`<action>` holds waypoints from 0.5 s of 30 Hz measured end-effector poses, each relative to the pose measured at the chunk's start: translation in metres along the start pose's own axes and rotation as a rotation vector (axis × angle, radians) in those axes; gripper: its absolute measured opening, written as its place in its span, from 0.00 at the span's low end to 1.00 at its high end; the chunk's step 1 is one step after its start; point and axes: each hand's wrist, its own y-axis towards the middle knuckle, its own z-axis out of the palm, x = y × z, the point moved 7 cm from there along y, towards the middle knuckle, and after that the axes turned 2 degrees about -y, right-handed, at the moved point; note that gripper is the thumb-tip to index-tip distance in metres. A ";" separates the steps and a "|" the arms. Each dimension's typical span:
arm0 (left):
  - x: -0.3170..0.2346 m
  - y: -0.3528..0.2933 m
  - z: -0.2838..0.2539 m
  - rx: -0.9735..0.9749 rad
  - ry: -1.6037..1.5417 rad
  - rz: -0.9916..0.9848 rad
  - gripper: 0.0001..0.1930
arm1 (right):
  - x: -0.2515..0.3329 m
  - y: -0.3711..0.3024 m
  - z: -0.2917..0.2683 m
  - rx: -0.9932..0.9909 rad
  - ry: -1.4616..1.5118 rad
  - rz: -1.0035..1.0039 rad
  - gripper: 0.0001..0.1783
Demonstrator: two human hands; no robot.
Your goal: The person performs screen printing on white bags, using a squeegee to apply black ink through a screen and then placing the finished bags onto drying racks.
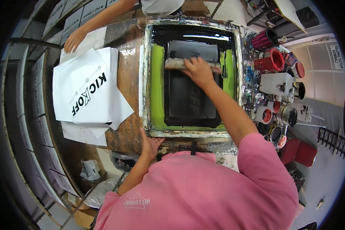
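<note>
My right hand (198, 71) is closed round a wide squeegee (174, 64), which lies across the upper part of a screen printing frame (146, 88). Inside the frame, black ink (193, 33) coats the far end and the middle of the mesh, with green bands (157, 88) down both sides. Dark lettering shows faintly through the mesh below my right forearm. At the frame's near left corner is my left hand (151, 145), palm up with its fingers apart, holding nothing.
Left of the frame, printed white sheets (84, 90) lie stacked on the stained wooden table (128, 73); a co-worker's hand (76, 40) reaches over their far end. Ink pots (270, 60) and cans (286, 115) crowd the right side. Racks of sheets (38, 96) stand at far left.
</note>
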 end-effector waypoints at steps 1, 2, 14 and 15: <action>-0.001 0.000 -0.001 -0.004 -0.001 -0.003 0.61 | 0.012 -0.017 -0.005 0.004 0.004 -0.024 0.29; -0.003 0.000 0.001 0.033 0.011 0.008 0.61 | 0.022 -0.034 -0.010 0.021 0.012 -0.026 0.30; 0.005 0.014 -0.007 0.110 0.034 0.068 0.62 | 0.131 -0.191 -0.051 0.273 0.121 0.045 0.25; 0.005 0.013 -0.006 0.137 0.033 0.068 0.61 | 0.127 -0.183 -0.055 0.327 0.126 0.073 0.24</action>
